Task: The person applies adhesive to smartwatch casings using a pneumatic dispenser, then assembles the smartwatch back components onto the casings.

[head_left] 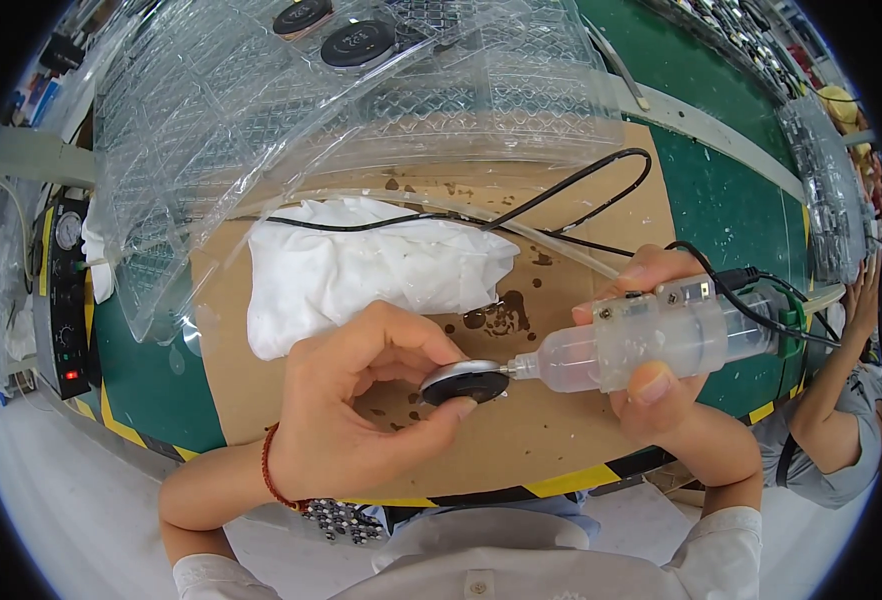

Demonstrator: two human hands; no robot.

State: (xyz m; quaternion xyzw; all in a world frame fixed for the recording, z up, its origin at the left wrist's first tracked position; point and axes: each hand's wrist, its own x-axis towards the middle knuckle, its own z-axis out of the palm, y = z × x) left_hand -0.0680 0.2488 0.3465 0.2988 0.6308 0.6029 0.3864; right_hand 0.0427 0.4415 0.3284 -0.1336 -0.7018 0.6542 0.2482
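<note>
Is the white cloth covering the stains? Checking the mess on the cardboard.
No: the white cloth lies beside dark stains that show bare on the cardboard.

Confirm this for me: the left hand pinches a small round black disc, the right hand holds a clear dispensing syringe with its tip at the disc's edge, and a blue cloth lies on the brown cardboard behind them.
One thing is wrong: the cloth is white, not blue, as the head view shows. The rest stands: the left hand pinches the small round black disc, the right hand holds the clear dispensing syringe with its tip at the disc's edge, above the brown cardboard.
</note>
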